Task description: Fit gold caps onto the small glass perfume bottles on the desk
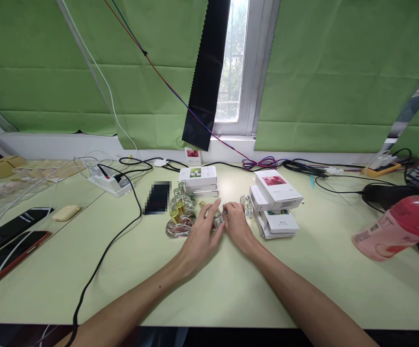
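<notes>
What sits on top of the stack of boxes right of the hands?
A white box with a pink picture lies tilted on the stack; it covers most of the boxes beneath, so their faces stay hidden.

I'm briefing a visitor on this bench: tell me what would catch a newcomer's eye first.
At the middle of the pale green table, the left hand and right hand meet over a small glass bottle. A cluster of bottles sits just left of them, with stacks of white boxes to the right. A pink bottle lies tipped at the far right edge.
</notes>
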`<control>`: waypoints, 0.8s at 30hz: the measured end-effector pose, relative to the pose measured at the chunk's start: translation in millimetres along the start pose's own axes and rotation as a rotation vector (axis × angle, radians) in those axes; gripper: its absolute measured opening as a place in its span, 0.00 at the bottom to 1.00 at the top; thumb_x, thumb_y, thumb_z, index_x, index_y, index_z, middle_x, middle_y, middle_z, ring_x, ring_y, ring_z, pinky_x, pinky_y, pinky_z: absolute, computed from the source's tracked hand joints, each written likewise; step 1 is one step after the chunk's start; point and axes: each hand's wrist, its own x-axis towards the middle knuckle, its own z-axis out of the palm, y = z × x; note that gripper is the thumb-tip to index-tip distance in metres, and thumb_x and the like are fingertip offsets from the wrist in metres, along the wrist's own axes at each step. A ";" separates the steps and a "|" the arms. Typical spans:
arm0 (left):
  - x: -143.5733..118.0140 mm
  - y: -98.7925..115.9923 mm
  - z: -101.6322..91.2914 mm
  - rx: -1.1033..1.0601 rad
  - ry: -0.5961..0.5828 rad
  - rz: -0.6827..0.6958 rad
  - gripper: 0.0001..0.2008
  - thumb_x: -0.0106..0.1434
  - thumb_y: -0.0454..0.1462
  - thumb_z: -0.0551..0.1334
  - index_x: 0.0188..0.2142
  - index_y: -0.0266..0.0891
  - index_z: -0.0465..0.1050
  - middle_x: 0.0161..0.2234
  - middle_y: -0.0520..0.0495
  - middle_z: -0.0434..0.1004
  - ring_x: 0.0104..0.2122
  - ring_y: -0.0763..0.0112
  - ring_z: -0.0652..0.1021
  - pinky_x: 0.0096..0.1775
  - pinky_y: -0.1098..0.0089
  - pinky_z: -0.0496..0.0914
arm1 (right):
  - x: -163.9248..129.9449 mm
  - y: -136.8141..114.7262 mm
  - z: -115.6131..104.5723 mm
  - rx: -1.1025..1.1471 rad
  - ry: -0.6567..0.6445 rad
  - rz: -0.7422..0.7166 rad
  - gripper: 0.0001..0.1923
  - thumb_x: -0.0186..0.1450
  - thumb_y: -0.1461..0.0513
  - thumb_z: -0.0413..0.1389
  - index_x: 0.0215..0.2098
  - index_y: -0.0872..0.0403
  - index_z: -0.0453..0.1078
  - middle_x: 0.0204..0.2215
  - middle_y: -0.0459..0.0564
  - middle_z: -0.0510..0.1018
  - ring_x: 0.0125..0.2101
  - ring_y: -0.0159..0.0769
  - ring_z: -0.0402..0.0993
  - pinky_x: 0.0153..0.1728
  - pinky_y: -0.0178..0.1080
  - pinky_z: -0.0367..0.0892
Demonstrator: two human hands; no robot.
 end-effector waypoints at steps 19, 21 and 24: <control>-0.3 1.2 -1.2 -0.015 0.024 0.002 0.35 0.70 0.38 0.57 0.72 0.51 0.43 0.63 0.38 0.62 0.41 0.67 0.77 0.49 0.62 0.71 | -0.7 -0.5 0.8 0.014 -0.001 0.004 0.11 0.66 0.74 0.51 0.36 0.54 0.70 0.39 0.55 0.76 0.45 0.46 0.68 0.44 0.40 0.65; -0.3 0.6 -1.1 -0.013 0.016 -0.007 0.34 0.70 0.38 0.57 0.72 0.52 0.44 0.62 0.39 0.63 0.36 0.69 0.77 0.47 0.62 0.72 | -0.6 -1.1 0.2 0.015 -0.004 0.005 0.11 0.66 0.74 0.51 0.36 0.54 0.70 0.39 0.55 0.76 0.45 0.46 0.68 0.44 0.40 0.65; -0.5 0.8 -1.2 -0.012 -0.002 -0.022 0.33 0.70 0.38 0.56 0.71 0.54 0.45 0.62 0.41 0.62 0.30 0.74 0.75 0.44 0.63 0.73 | -1.2 -2.5 -1.1 0.014 -0.010 0.007 0.11 0.66 0.74 0.51 0.36 0.55 0.70 0.39 0.55 0.76 0.46 0.46 0.68 0.44 0.40 0.65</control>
